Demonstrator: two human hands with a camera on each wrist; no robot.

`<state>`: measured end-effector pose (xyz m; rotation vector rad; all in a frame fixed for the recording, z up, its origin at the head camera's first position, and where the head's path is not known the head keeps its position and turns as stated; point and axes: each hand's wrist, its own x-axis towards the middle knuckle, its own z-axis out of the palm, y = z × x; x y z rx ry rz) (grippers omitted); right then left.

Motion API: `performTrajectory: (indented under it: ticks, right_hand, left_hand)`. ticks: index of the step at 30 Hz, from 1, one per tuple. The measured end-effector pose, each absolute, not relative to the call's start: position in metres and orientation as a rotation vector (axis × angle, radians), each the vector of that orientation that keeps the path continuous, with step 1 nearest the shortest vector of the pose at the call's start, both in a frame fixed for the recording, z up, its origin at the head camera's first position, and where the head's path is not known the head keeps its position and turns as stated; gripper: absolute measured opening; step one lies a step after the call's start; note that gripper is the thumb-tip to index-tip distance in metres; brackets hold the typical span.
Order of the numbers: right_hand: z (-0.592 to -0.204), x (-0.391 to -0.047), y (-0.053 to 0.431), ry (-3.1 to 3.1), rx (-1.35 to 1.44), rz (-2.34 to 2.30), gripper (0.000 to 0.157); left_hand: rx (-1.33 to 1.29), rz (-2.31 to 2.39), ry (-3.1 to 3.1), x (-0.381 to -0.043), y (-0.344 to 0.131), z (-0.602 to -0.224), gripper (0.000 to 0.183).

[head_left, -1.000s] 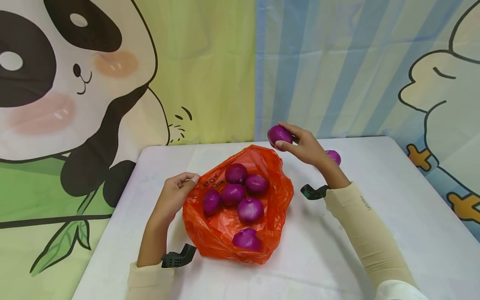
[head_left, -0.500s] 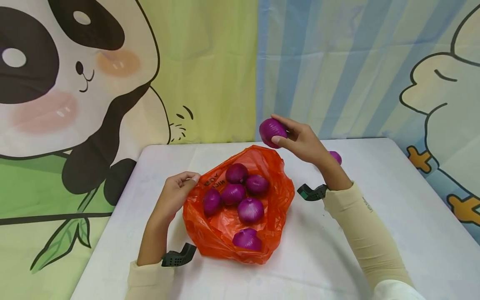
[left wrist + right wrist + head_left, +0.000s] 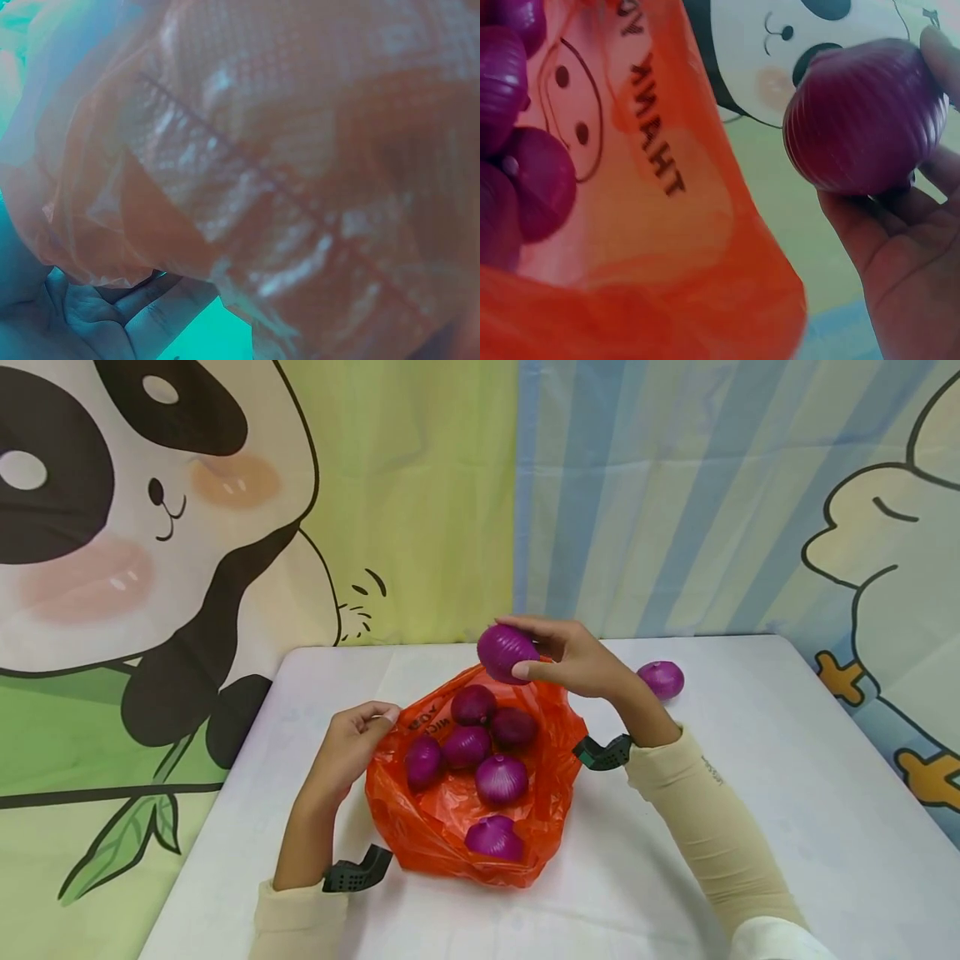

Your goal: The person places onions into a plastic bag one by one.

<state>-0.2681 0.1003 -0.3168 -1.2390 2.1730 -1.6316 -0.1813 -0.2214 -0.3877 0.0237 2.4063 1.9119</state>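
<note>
an onion (image 3: 507,652) is held in the right hand (image 3: 576,657), pinched between thumb and fingertips, above the far rim of the bag (image 3: 420,827). in the right wrist view the same onion (image 3: 865,118) is seen cradled against the fingers (image 3: 900,247), clear of the orange plastic just beside it. the bag's near-left edge is pinched by the left hand (image 3: 351,749), so the mouth is kept open; in the left wrist view little but plastic (image 3: 285,172) is shown, with the palm under it.

six onions are counted inside the bag, below and in front of the right grip; one of them (image 3: 501,778) lies near the middle. a last onion (image 3: 661,679) is left on the worktop (image 3: 787,793), behind the right wrist and well apart from the bag.

the bagging is judged to be mostly done: six are in, one is held over the mouth but not yet released, and one is left to be fetched.
</note>
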Motion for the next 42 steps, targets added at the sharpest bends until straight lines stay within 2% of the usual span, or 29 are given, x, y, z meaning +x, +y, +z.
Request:
performTrajectory:
  ticks: [12,26,42]
  right_hand:
    - [-0.341,-0.262,0.068,1.923,-1.302,-1.423,0.057]
    - [-0.375,-0.254,0.038,1.88,-1.294,-1.207,0.061]
    - [-0.394,-0.251,0.026,1.779,-1.319,-1.15,0.062]
  left_hand:
    - [-0.008,1.904,2.399,-0.183,-0.222,-0.388,0.029]
    - [0.014,1.905,2.403,-0.184,-0.222,-0.39,0.03]
    - [0.037,1.936,2.396,-0.182,-0.224,-0.388,0.031]
